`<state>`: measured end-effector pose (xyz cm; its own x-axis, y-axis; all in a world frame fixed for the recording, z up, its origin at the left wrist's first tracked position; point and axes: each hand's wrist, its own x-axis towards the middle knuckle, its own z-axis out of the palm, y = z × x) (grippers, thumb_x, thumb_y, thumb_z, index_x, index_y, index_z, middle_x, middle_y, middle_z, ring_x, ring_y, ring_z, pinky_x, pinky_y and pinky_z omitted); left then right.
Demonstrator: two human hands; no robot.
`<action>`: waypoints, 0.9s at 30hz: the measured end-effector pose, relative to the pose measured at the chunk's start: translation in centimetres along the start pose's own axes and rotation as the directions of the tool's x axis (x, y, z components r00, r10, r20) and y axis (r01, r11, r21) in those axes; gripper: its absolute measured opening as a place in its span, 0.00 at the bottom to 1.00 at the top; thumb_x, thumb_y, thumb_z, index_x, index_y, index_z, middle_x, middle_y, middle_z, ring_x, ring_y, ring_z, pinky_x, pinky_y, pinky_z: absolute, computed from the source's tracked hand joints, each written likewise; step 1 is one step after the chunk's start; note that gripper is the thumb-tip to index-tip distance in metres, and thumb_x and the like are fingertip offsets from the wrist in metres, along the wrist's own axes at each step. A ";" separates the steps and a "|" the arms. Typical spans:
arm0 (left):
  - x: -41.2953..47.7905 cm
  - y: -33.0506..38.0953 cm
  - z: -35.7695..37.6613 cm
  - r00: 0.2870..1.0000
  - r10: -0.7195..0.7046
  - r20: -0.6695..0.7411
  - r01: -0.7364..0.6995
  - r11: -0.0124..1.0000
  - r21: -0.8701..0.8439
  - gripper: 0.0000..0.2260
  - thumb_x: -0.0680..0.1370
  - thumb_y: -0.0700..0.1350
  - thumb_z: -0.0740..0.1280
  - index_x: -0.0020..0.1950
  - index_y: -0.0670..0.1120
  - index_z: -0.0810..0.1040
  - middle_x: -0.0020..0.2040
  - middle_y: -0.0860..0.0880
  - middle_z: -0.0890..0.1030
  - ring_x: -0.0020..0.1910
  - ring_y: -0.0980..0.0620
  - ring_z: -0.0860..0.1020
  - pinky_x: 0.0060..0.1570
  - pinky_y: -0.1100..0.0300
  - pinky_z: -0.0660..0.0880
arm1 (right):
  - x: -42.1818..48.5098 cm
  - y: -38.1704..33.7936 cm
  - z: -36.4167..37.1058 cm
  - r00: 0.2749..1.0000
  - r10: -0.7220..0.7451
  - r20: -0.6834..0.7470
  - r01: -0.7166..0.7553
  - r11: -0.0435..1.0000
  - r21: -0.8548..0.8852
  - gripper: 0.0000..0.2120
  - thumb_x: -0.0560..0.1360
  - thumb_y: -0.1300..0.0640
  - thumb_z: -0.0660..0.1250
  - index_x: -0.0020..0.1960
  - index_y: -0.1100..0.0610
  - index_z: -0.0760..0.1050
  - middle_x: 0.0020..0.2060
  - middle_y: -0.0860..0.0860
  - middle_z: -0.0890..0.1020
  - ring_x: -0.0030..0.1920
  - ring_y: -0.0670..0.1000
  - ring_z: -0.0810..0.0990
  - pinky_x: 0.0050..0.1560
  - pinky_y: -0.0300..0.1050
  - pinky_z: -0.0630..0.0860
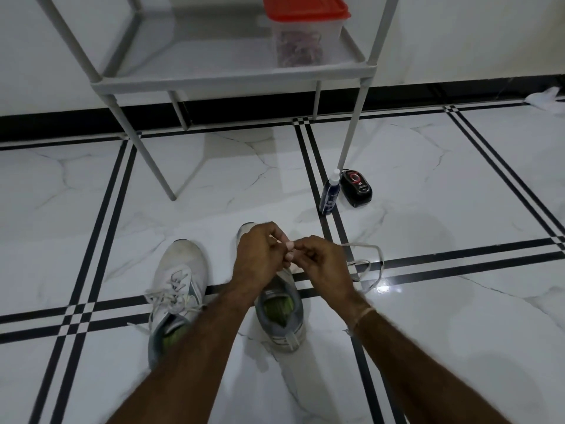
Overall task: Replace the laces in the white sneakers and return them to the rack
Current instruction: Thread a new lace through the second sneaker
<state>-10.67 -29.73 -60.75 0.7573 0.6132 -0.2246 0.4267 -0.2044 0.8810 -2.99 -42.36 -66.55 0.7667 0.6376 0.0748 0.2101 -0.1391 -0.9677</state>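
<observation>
Two white sneakers stand on the tiled floor in front of me, toes pointing away. The left sneaker (179, 283) has its lace threaded and loosely tied. The right sneaker (279, 313) lies under my hands, its tongue open and its toe partly hidden. My left hand (260, 255) and my right hand (324, 261) meet above it, fingertips pinched together on a white lace (371, 264). The lace loops out to the right across the floor. The grey rack (235, 76) stands beyond the shoes.
A clear box with a red lid (305, 29) sits on the rack's lower shelf. A blue spray bottle (329, 192) and a black shoe-polish container (356, 188) stand by the rack's right front leg. White cloth (545, 99) lies at the far right wall.
</observation>
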 end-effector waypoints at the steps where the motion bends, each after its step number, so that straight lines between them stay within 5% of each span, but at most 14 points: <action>1: 0.1 -0.3 0.0 1.000 -0.003 -0.001 0.003 1.000 -0.015 0.06 0.78 0.42 0.72 0.43 0.41 0.80 0.34 0.46 0.85 0.32 0.49 0.84 0.31 0.64 0.77 | 0.0 0.1 0.0 1.000 -0.019 -0.014 0.019 1.000 -0.023 0.03 0.75 0.60 0.76 0.48 0.56 0.85 0.41 0.50 0.85 0.44 0.52 0.85 0.49 0.57 0.82; 3: 0.1 -1.2 0.2 0.999 0.030 -0.026 -0.031 0.999 -0.038 0.08 0.78 0.45 0.72 0.42 0.43 0.81 0.34 0.49 0.84 0.33 0.51 0.83 0.33 0.63 0.76 | 0.7 0.5 -0.4 0.998 -0.040 -0.047 0.039 0.999 -0.032 0.01 0.75 0.60 0.76 0.46 0.57 0.86 0.39 0.50 0.85 0.42 0.52 0.84 0.46 0.53 0.82; 5: 0.3 -3.3 0.5 0.990 0.039 -0.136 -0.024 0.993 0.112 0.09 0.78 0.53 0.71 0.45 0.48 0.82 0.41 0.53 0.85 0.42 0.51 0.83 0.44 0.56 0.78 | 1.6 1.2 -1.1 0.996 -0.002 -0.092 0.000 1.000 -0.028 0.02 0.75 0.60 0.76 0.45 0.58 0.86 0.39 0.50 0.86 0.40 0.53 0.85 0.44 0.50 0.82; 7: -0.3 -5.4 0.5 0.973 -0.058 -0.224 0.119 0.956 0.270 0.17 0.75 0.58 0.72 0.58 0.49 0.80 0.55 0.49 0.82 0.54 0.47 0.79 0.57 0.51 0.76 | 2.1 1.8 -1.6 0.995 0.016 -0.102 -0.024 0.997 -0.078 0.02 0.75 0.59 0.76 0.47 0.58 0.86 0.38 0.48 0.87 0.40 0.50 0.85 0.46 0.47 0.82; 9: -1.1 -6.4 0.9 0.968 -0.188 -0.169 0.228 0.936 0.267 0.25 0.75 0.55 0.74 0.68 0.46 0.75 0.62 0.44 0.78 0.60 0.43 0.77 0.61 0.54 0.73 | 2.4 2.4 -1.2 0.998 0.031 -0.046 -0.036 0.992 -0.119 0.02 0.75 0.58 0.76 0.47 0.55 0.87 0.36 0.46 0.86 0.39 0.48 0.84 0.46 0.46 0.82; 13: -2.9 -7.3 1.5 0.986 -0.093 -0.135 0.132 0.940 0.316 0.12 0.80 0.43 0.66 0.62 0.43 0.80 0.55 0.45 0.84 0.54 0.43 0.82 0.56 0.56 0.76 | 1.2 3.2 2.1 0.996 0.043 0.074 -0.026 0.975 -0.221 0.02 0.74 0.56 0.75 0.45 0.51 0.86 0.34 0.41 0.84 0.38 0.43 0.83 0.44 0.42 0.80; 17: -5.6 -8.7 2.4 0.989 -0.041 -0.141 0.093 0.918 0.386 0.06 0.79 0.47 0.65 0.53 0.48 0.79 0.46 0.50 0.83 0.46 0.48 0.81 0.46 0.51 0.79 | -3.1 5.2 3.7 0.996 0.069 0.051 -0.054 0.968 -0.243 0.07 0.72 0.52 0.70 0.45 0.52 0.86 0.40 0.43 0.86 0.43 0.43 0.84 0.48 0.50 0.82; 21: -4.1 -9.2 3.1 0.992 0.027 -0.119 0.026 0.907 0.420 0.07 0.78 0.43 0.68 0.54 0.47 0.81 0.50 0.49 0.83 0.49 0.48 0.81 0.50 0.53 0.77 | -6.3 5.7 3.9 0.995 0.101 -0.027 -0.104 0.981 -0.162 0.04 0.73 0.55 0.71 0.44 0.50 0.85 0.39 0.42 0.86 0.42 0.44 0.85 0.47 0.50 0.83; 27: -4.8 -10.4 2.6 0.995 0.031 -0.092 0.005 0.931 0.366 0.05 0.78 0.48 0.69 0.45 0.52 0.85 0.38 0.55 0.83 0.39 0.54 0.80 0.37 0.60 0.73 | -6.2 5.3 3.2 0.997 0.080 -0.004 -0.078 0.950 -0.302 0.08 0.73 0.54 0.69 0.40 0.54 0.84 0.34 0.45 0.85 0.36 0.45 0.82 0.41 0.51 0.80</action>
<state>-17.49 -32.48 -69.92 0.7213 0.6744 -0.1579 0.5818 -0.4664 0.6663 -8.57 -44.60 -72.91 0.7834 0.6215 -0.0024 0.3235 -0.4109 -0.8523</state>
